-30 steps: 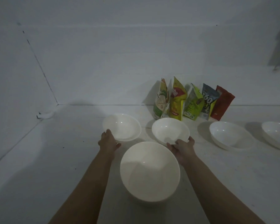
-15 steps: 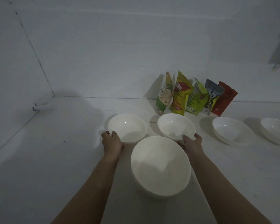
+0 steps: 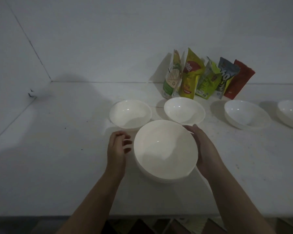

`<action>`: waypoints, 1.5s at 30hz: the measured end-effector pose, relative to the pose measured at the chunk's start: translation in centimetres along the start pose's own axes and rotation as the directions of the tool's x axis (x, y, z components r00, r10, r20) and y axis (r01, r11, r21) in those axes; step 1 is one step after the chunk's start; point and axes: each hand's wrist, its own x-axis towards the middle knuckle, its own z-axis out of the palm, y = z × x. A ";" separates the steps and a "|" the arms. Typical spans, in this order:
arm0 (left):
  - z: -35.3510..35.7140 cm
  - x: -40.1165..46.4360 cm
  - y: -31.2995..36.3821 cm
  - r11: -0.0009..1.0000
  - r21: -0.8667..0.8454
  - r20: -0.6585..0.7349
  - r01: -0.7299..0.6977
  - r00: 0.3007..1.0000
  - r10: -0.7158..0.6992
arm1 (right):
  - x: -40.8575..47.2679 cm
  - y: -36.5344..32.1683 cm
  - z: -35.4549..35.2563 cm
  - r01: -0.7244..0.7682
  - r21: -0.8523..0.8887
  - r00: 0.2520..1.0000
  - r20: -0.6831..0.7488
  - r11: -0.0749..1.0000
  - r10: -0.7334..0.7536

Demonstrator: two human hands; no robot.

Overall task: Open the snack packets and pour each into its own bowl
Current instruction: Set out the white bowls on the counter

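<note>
Several white bowls stand on the white counter (image 3: 57,157). The nearest, largest bowl (image 3: 165,149) sits between my hands. My right hand (image 3: 204,149) lies along its right side with straight fingers touching the rim. My left hand (image 3: 118,146) hovers just left of it, fingers loosely curled, holding nothing. Behind it stand a left bowl (image 3: 130,114) and a middle bowl (image 3: 184,110). Two more bowls (image 3: 245,114) (image 3: 291,114) sit to the right. Several snack packets lean on the back wall: a pale green one (image 3: 172,76), a yellow one (image 3: 190,75), a lime one (image 3: 208,80), a blue one (image 3: 227,75), a red one (image 3: 238,81).
White walls meet in a corner at the back left. The counter's front edge (image 3: 142,215) runs close to me, with a dark gap and a rack below it.
My hands have let go of the two rear bowls and drawn back to the sides of the large near bowl. The camera has tilted down, showing the counter's front edge.
</note>
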 end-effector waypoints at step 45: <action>5.7 0.6 6.0 0.697 0.651 0.477 -0.300 0.876 -0.069 | -6.5 -7.2 0.4 0.501 -0.542 0.744 -0.130 0.675 -0.656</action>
